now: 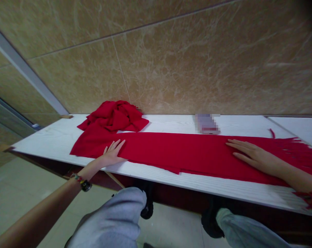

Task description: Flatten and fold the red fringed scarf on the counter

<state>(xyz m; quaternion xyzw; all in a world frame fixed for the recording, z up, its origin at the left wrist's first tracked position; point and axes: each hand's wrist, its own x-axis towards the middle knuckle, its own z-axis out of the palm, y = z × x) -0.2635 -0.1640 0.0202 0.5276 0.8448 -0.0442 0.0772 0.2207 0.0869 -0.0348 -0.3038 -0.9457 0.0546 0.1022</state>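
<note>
A long red scarf [171,151] lies stretched flat along the white tabletop, its fringe spread at the right end. Toward the left end the same red cloth is bunched in a loose heap near the wall. My left hand [113,155] rests flat on the scarf by its near edge, fingers spread. On the right part, short of the fringe, my right hand [254,156] lies palm down on the cloth with its fingers stretched out. Neither hand grips the fabric.
Behind the scarf a phone-like object [207,124], blurred out, lies on the white table [171,125]. A tan marble-tiled wall [171,69] rises along the table's back edge. My legs are under the table's front edge [197,187].
</note>
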